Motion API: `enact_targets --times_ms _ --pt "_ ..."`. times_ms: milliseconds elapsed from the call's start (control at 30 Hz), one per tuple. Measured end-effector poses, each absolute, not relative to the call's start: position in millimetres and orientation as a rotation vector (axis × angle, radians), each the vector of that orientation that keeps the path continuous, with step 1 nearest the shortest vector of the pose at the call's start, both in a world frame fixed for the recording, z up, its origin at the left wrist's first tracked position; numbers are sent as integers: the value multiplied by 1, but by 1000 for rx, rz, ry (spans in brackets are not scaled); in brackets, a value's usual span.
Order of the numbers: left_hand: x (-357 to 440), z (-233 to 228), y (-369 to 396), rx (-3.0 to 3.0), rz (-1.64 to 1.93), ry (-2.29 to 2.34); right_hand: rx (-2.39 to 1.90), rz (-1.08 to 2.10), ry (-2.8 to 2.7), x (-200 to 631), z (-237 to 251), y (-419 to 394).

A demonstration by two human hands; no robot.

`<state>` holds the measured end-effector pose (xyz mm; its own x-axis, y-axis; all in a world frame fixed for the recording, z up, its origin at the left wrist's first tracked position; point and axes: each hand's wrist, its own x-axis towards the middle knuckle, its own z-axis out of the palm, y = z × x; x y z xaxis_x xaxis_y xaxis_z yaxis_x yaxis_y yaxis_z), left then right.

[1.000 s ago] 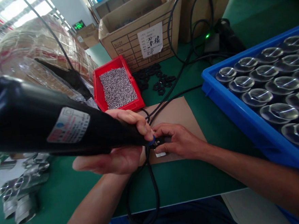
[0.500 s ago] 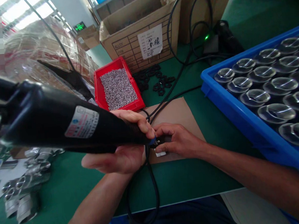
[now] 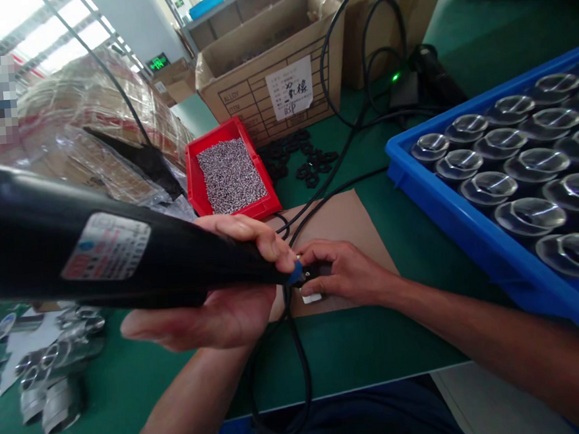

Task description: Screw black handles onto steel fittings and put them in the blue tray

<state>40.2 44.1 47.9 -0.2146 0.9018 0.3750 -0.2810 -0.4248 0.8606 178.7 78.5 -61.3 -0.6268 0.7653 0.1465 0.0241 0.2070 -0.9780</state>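
On the cardboard sheet (image 3: pixel 339 223) mid-tabletop (image 3: pixel 377 343), a small black part (image 3: pixel 309 273) sits pinched in the right hand (image 3: pixel 343 273). Left hand (image 3: pixel 225 294) is wrapped around a black screwdriver (image 3: pixel 123 255), its long axis near level, tip pointing right onto the part. Behind lie a red bin (image 3: pixel 227 175) and a blue tray (image 3: pixel 447 199).

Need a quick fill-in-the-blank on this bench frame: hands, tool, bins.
1. The left hand grips a black electric ____.
2. The right hand steadies a small part on a sheet of brown ____.
3. The small silver screws lie in a ____ bin.
4. The clear dome-shaped lenses sit in a ____ tray.

Missing words: screwdriver; cardboard; red; blue
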Motion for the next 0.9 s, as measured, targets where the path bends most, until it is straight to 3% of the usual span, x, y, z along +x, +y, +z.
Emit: enact_targets --times_ms 900 --pt "40 46 40 1212 1613 843 -727 1466 -1859 176 -61 78"
